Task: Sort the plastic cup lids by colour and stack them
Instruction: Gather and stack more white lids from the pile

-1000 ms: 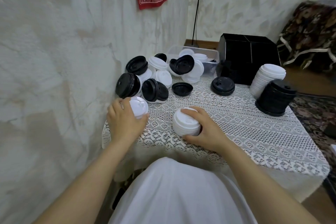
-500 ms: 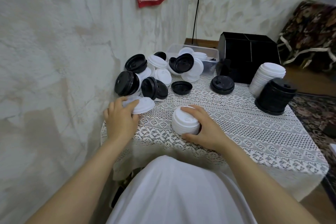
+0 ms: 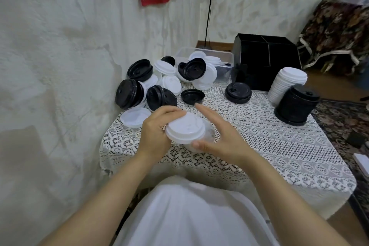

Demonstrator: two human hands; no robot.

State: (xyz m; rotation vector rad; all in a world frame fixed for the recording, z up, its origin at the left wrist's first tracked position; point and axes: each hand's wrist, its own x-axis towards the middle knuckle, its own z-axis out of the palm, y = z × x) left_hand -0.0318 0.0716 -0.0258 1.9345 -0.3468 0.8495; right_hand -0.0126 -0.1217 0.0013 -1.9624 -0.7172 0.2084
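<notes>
Sitting at a counter (image 3: 279, 146) covered in white lace, we hold a white lid (image 3: 185, 127) in our left hand (image 3: 155, 136). Our fingers and thumb curl round its rim, and the lid is tilted just above a short white stack (image 3: 209, 136) near the counter's front edge. Our right hand (image 3: 223, 140) is beside that stack with its fingers straight and spread wide, gripping nothing, the thumb against the near edge of the lids. A loose white lid (image 3: 135, 117) lies flat just left of our left hand. Behind it, against the wall, sits a jumbled heap of black and white lids (image 3: 159, 84). One black lid (image 3: 192, 96) lies alone beyond our fingers, and a short black stack (image 3: 238, 92) stands further right. At the far right a tall white stack (image 3: 287, 84) leans, with a tall black stack (image 3: 296, 107) just in front of it.
</notes>
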